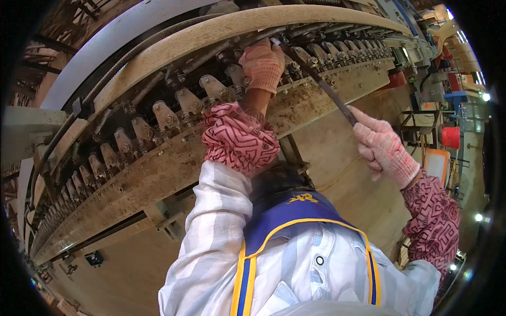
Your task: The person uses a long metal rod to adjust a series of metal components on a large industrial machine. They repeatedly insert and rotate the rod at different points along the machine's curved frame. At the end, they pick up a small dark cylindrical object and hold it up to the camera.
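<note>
Standing over workshop floor (pixel 332 152), the grimy machine (pixel 168 164) bears brackets (pixel 187 100).

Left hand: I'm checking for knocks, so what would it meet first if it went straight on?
Probably the dusty arched beam, which lies just above the left hand in the picture, though depth is unclear and it might pass beneath.

Matt metal bar (pixel 322 83) (the beam (pixel 163 166) rougher)

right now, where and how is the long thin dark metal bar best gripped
Probably grip the bar at its lower end, from the person's right, as the pink-white gloved right hand does: its upper end slants up-left toward the grey metal brackets.
</note>
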{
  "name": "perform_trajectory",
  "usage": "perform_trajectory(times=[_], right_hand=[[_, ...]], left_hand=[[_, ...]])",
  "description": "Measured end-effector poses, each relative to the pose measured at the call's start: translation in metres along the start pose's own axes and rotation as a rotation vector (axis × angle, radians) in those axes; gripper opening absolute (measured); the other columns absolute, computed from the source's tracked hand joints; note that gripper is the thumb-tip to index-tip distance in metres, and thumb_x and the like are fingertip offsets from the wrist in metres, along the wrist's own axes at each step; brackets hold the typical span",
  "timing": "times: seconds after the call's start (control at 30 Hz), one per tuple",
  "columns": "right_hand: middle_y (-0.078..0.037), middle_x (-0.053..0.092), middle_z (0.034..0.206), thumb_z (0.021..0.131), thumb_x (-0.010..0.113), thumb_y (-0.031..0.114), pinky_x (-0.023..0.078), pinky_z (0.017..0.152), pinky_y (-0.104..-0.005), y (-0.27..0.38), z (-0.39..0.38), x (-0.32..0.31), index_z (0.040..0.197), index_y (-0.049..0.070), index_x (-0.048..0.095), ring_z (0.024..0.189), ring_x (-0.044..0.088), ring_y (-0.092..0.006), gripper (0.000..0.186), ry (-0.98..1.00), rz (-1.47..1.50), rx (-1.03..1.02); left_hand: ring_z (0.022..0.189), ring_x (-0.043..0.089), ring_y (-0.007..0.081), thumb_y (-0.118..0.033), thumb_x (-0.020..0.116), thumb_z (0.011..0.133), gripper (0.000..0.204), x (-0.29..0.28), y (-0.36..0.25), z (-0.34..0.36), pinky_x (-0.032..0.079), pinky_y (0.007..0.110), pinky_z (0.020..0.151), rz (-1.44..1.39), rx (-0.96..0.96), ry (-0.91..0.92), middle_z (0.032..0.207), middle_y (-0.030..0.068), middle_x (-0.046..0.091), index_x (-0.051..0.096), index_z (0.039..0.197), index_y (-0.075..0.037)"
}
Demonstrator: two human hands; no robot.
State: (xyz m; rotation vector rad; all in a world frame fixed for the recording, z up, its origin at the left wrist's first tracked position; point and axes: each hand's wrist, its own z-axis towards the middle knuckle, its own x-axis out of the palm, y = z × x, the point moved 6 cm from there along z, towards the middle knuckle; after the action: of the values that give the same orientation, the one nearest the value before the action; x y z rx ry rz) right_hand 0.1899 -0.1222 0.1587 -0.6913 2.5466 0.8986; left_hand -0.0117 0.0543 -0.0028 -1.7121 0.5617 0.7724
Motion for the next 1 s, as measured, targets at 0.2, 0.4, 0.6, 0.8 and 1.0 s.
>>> perform_trajectory(times=[0.2, 0.4, 0.6, 0.8, 1.0], right_hand=[[0.006, 0.031, 0.055, 0.1, 0.05, 0.028, 0.031, 0.029, -0.0232, -0.043, 0.005, 0.022, 0.147, 0.015, 0.038, 0.036, 0.028, -0.0055, 0.049, 0.293, 0.552, -0.091], [0.002, 0.043, 0.056, 0.101, 0.048, 0.026, 0.034, 0.033, -0.0248, -0.075, 0.015, 0.015, 0.148, 0.016, 0.039, 0.04, 0.036, -0.0075, 0.049, 0.031, 0.186, -0.151], [0.002, 0.043, 0.056, 0.1, 0.047, 0.023, 0.035, 0.034, -0.0246, -0.065, 0.016, 0.012, 0.147, 0.016, 0.04, 0.041, 0.037, -0.0071, 0.048, 0.001, 0.133, -0.164], [0.002, 0.043, 0.056, 0.1, 0.047, 0.022, 0.036, 0.035, -0.0247, -0.066, 0.024, 0.011, 0.147, 0.017, 0.041, 0.041, 0.037, -0.0072, 0.048, 0.027, 0.181, -0.134], [0.002, 0.042, 0.056, 0.099, 0.048, 0.023, 0.036, 0.035, -0.0246, -0.057, 0.02, 0.012, 0.147, 0.017, 0.041, 0.042, 0.038, -0.007, 0.049, 0.038, 0.149, -0.12]], left_hand=[[0.131, 0.047, 0.0327, -0.055, 0.04, 0.095, 0.065, 0.001, -0.009, -0.001, 0.036, 0.048, 0.106, 0.053, -0.073, 0.03, 0.141, 0.0168, 0.05, 0.037, 0.149, -0.019], [0.116, 0.058, 0.0333, -0.047, 0.036, 0.099, 0.059, 0.012, 0.0, 0.009, 0.046, 0.054, 0.092, 0.217, 0.018, 0.128, 0.134, 0.0223, 0.054, 0.042, 0.144, -0.009], [0.086, 0.06, 0.0002, -0.031, 0.053, 0.094, 0.02, 0.064, 0.015, 0.038, 0.051, 0.023, 0.074, 1.321, 0.213, -0.187, 0.113, -0.0012, 0.062, 0.062, 0.093, -0.013], [0.085, 0.066, 0.0375, -0.04, 0.037, 0.101, 0.047, 0.03, -0.004, 0.019, 0.05, 0.059, 0.067, 0.48, 0.089, -0.031, 0.092, 0.0201, 0.069, 0.051, 0.136, -0.014], [0.081, 0.066, 0.0341, -0.052, 0.032, 0.099, 0.058, 0.013, 0.005, 0.013, 0.049, 0.054, 0.066, 0.223, -0.043, -0.031, 0.091, 0.0162, 0.07, 0.047, 0.142, -0.016]])
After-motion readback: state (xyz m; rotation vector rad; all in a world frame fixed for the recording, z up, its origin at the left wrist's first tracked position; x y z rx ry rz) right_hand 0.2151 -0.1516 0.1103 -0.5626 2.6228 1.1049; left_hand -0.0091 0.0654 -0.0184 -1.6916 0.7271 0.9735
